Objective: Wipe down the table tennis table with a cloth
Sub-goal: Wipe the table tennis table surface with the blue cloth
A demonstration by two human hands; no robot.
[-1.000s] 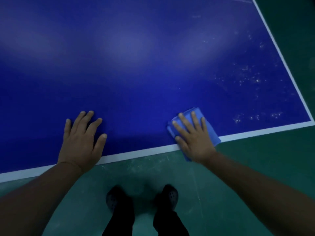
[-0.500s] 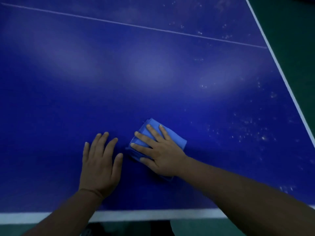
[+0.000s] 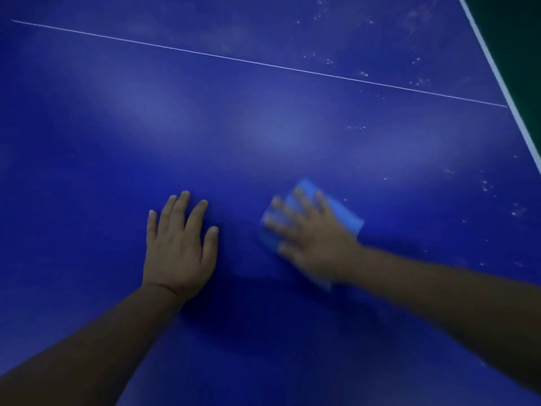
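Pressing down flat, the right hand [image 3: 314, 244] lay on top of a folded light blue cloth [image 3: 336, 212] on the big dark blue table tennis table [image 3: 263, 136]. Its fingers were spread out over the cloth, not curled around it. The hand and the cloth looked blurry, so the finger ends were hard to see. Bits of the cloth stuck out past the fingers on the far side and under the wrist.

The left hand [image 3: 180, 244] lay flat on the bare table top, near the cloth but not touching it. Its fingers were open and straight, and it held nothing.

A thin white line [image 3: 263, 64] ran across the table far from the hands. A wider white edge stripe [image 3: 503, 83] ran down the right side, with dark green floor [image 3: 524, 39] beyond it. Small pale specks [image 3: 486, 186] dotted the table to the right of the cloth and up near the thin line. Soft light patches shone on the table top.
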